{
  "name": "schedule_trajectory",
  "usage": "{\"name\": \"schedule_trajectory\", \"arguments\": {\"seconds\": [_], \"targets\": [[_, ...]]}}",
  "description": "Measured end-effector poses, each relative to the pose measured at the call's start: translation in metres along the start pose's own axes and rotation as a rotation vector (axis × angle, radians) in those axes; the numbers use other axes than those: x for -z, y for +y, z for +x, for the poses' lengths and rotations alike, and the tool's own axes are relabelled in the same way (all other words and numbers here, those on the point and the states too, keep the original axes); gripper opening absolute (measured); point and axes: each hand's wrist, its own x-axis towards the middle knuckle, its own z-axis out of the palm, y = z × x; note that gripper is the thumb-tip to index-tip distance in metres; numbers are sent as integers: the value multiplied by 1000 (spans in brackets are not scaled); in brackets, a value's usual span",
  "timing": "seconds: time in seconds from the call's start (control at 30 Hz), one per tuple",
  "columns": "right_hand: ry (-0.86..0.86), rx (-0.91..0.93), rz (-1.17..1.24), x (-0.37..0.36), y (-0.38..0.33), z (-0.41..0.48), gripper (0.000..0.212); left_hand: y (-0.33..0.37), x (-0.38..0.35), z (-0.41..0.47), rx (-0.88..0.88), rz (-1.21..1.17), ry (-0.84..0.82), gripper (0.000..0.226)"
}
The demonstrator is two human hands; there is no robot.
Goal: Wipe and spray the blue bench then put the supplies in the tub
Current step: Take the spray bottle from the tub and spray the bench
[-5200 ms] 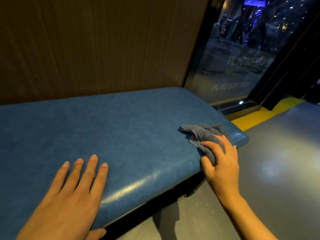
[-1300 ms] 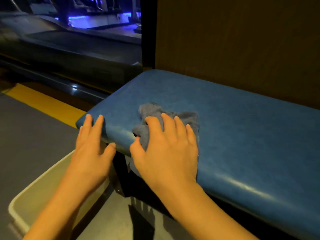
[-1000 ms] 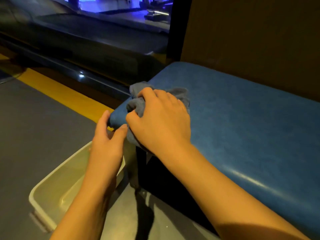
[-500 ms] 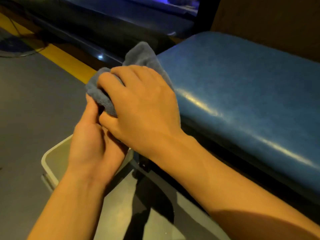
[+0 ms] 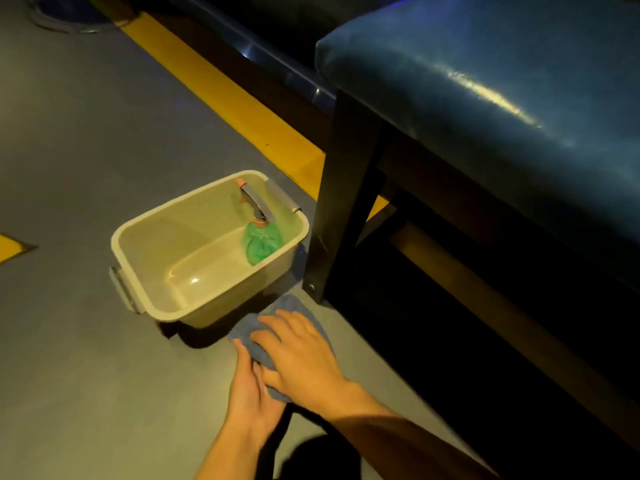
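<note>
The blue padded bench [image 5: 485, 74] fills the upper right, its dark leg [image 5: 343, 188] standing beside the tub. A cream plastic tub [image 5: 145, 271] sits on the floor left of that leg. Inside it, against the right wall, leans a green spray bottle [image 5: 262, 242] with a grey and orange trigger head. Both my hands hold the grey-blue cloth [image 5: 294, 306] low over the floor, just in front of the tub's near right corner. My right hand [image 5: 301, 351] lies on top of the cloth. Under its near end is my left hand [image 5: 251, 396], palm up.
A yellow floor stripe [image 5: 221, 91] runs diagonally behind the tub, with a dark metal rail beyond it. Grey floor [image 5: 69, 150] stretches left of the tub. A yellow marking [image 5: 10, 245] shows at the left edge.
The cloth has come off the bench's end and gone down with both hands, beside the tub. My view has tilted down, so the whole tub and the bottle in it now show.
</note>
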Motion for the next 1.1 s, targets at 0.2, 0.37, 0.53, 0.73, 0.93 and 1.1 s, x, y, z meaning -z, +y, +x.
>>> {"name": "schedule_trajectory", "arguments": {"seconds": [0.2, 0.37, 0.53, 0.73, 0.93, 1.1], "targets": [[-360, -81, 217, -30, 16, -12, 68, 1, 43, 25, -43, 371, 153, 50], [-249, -462, 520, -42, 37, -27, 55, 11, 59, 29, -168, 696, 248, 24], [-152, -842, 715, -45, 55, -25, 41, 18, 64, 31, -255, 865, 212, 17], [-284, -681, 624, -52, 42, -27, 57, 24, 73, 38, -252, 957, 265, 57], [-510, -462, 103, -46, 37, -30, 61, 19, 76, 25, -475, 1405, 646, 55], [-545, -419, -139, -49, 30, -28, 71, 10, 68, 11, -490, 1723, 726, 66]]}}
